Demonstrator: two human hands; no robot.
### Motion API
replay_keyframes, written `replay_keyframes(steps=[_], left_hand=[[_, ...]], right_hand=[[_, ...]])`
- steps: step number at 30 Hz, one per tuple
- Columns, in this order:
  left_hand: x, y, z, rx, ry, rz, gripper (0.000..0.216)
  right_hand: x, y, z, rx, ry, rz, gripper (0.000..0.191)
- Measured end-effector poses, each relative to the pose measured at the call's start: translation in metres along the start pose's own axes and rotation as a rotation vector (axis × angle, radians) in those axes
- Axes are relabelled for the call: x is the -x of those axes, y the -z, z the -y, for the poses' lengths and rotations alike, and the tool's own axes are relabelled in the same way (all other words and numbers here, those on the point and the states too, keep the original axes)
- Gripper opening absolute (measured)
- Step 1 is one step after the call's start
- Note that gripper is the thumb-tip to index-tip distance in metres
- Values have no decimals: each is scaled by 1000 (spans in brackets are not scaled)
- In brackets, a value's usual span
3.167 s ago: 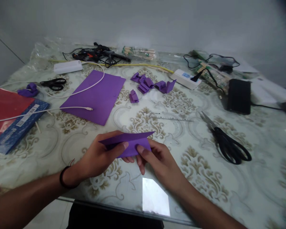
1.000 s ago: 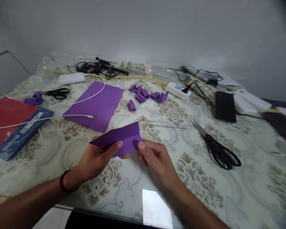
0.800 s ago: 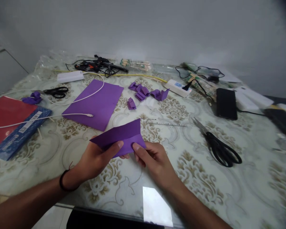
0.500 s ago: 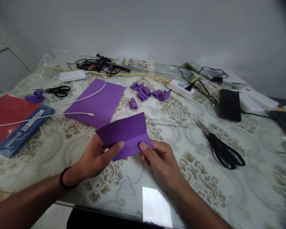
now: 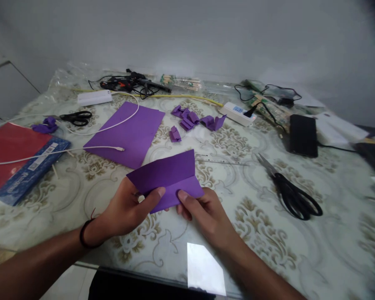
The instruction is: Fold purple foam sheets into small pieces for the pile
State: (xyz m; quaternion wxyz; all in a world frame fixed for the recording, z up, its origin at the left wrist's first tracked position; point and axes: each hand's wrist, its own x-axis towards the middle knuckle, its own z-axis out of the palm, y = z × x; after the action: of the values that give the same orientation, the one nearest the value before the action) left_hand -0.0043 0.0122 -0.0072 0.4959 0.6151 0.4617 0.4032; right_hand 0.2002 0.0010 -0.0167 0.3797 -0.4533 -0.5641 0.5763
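Observation:
Between both hands is a piece of purple paper (image 5: 168, 171) with a crease along its length, its far half tilted up. My left hand (image 5: 134, 206) grips its left side, thumb on top and fingers mostly hidden underneath. On the lower right part, my right hand (image 5: 203, 212) pinches the paper, thumb on top near the crease and fingers curled below. Beyond the hands lie larger purple sheets (image 5: 121, 129) and several small folded purple paper pieces (image 5: 189, 120).
Black-handled scissors (image 5: 295, 196) lie on the right, near a black phone (image 5: 303, 135). A clear ruler (image 5: 223, 161) is beyond my right hand. At the back are a power strip (image 5: 238, 114) and tangled black cables (image 5: 134, 83). A red-and-blue paper pack (image 5: 28, 166) sits left under a white cable (image 5: 90, 149).
My right thumb has slid left along the paper, closer to my left thumb. The paper has shifted slightly right and down; both hands still hold it.

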Motion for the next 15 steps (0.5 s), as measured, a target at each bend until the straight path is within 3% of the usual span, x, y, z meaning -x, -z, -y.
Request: replay_keyframes(steps=[4,9,15], left_hand=[[-1,-1,-2,-20,-85,44,24],[1,-1,-1,-23,-36,64,23],[1,-1,1,-63,-54,32,25]], right_hand=[[1,-2,0,-14,-3,27,52],[2,-2,-2,-8,25,35,49],[3,-5,-4,-62,-42,59,45]])
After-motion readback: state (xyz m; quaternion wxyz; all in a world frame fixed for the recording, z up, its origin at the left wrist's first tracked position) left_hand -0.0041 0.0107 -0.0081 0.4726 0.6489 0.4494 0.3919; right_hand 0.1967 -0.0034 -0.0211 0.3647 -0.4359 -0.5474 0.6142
